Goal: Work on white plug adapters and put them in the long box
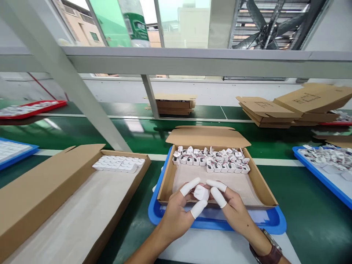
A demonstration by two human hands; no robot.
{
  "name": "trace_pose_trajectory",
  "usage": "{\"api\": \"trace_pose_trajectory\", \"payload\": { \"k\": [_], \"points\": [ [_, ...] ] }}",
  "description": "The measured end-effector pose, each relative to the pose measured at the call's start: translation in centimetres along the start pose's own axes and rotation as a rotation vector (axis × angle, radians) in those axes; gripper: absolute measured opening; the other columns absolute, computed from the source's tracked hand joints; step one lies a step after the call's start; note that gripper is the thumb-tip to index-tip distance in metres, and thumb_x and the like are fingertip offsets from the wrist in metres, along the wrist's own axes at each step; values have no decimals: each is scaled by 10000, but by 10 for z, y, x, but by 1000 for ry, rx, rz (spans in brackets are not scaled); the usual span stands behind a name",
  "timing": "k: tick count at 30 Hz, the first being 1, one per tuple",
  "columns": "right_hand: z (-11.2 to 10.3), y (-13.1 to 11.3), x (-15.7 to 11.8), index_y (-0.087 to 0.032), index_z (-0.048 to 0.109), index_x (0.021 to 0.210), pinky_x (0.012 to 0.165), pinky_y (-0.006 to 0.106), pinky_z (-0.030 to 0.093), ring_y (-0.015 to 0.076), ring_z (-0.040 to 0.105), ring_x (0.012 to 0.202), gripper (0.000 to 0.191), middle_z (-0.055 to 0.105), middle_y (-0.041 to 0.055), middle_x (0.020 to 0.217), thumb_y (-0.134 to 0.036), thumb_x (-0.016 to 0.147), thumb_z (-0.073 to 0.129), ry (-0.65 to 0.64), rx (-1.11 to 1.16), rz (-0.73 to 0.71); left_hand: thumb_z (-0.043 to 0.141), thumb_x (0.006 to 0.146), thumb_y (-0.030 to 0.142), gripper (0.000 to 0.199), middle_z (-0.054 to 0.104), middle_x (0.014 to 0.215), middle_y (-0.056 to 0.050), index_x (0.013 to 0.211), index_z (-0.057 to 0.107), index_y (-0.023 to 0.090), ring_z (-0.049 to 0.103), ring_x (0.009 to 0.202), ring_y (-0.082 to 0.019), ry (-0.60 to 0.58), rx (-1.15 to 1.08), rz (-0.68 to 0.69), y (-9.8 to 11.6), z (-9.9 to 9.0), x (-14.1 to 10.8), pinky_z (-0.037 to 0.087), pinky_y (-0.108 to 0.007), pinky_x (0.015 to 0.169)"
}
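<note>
White casing (201, 193) sits clamped in the left hand's (177, 214) fingers; the right hand's (236, 211) lie just beside it, whether gripping I cannot tell. Around twelve o'clock of it, open, wired casings (227, 167) in a cardboard box (260, 179) look unfinished; at ten, smooth-topped casings (118, 164) seem done, a smaller batch, so plenty probably remains.

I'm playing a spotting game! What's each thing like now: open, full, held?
White piece: held
Left hand: grip shut on white piece
Right hand: close to white piece; touching unclear
Middle box: open, partly filled
Left box: open, partly filled
Middle tray: under middle box
Right blue tray: heaped
Left blue tray: loaded
Left red tray: loaded
Watch: worn on right wrist
Bottle: looks upright, top out of view
Fan: spinning or stopped, can't tell
</note>
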State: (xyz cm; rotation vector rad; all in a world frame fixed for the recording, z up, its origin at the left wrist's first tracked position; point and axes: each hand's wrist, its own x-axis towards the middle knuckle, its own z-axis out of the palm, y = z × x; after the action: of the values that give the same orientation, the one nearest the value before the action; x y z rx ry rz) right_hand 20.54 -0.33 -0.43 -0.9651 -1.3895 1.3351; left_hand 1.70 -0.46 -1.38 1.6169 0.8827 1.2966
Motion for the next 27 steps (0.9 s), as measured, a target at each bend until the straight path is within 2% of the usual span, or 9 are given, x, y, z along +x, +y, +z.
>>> {"api": "trace_pose_trajectory", "payload": {
  "k": [3,6,10,13,15,18,21,23,27],
  "points": [
    [0,5,0,-241,699,1237,939,394,632,249,749,1051,398,749,95,1208,-524,964,639,38,-9,10,717,885,206,471,739,1201,-100,1346,622,210,741,1042,-236,53,90,-4,18,-8,-2,634,-355,912],
    [-3,14,0,-220,681,1252,947,425,631,251,769,992,465,753,120,1202,-560,937,659,49,-38,37,732,870,219,446,740,1200,-73,1310,665,248,729,1034,-228,135,313,7,48,-30,-11,610,-353,933],
    [-7,28,1,-225,668,1274,1010,463,598,268,763,1038,516,737,135,1253,-592,911,674,24,-81,36,726,878,340,388,761,1132,-50,1257,693,263,730,1029,-243,312,647,4,89,-92,-18,586,-359,953],
    [-7,32,1,-220,665,1278,1034,482,579,278,751,1073,534,739,141,1252,-607,911,663,7,-115,45,731,828,451,452,773,1074,-64,1224,702,234,743,930,-275,455,946,-54,98,-154,-9,600,-405,913],
    [-6,31,2,-221,668,1282,1042,486,572,285,738,1109,535,737,143,1264,-606,910,663,-10,-149,48,664,865,465,487,771,1084,-88,1280,663,211,738,961,-304,403,1124,-175,88,-191,2,601,-443,901],
    [-5,28,2,-224,693,1261,1009,465,594,291,732,1122,523,745,141,1257,-603,902,670,-21,-198,29,617,831,353,412,726,1223,-158,1184,682,149,672,1151,-364,248,1233,-173,53,-224,17,553,-503,999],
    [-4,26,2,-230,720,1235,959,419,623,283,748,1087,494,753,138,1244,-590,899,677,-15,-215,-1,618,716,189,274,678,1330,-164,976,701,163,568,1311,-374,112,1247,-117,12,-232,27,432,-537,1148],
    [-6,27,3,-242,728,1232,946,401,632,279,752,1077,464,759,128,1232,-568,906,677,-17,-235,-16,597,670,131,209,656,1360,-167,857,677,177,530,1347,-377,53,1255,-91,-11,-234,31,389,-578,1172],
    [-9,33,3,-267,735,1232,918,379,647,274,764,1040,433,776,112,1189,-550,910,674,-28,-276,-55,568,620,97,140,597,1428,-169,715,608,192,455,1402,-387,1,1278,-64,-38,-243,34,367,-635,1162]
  ]
}}
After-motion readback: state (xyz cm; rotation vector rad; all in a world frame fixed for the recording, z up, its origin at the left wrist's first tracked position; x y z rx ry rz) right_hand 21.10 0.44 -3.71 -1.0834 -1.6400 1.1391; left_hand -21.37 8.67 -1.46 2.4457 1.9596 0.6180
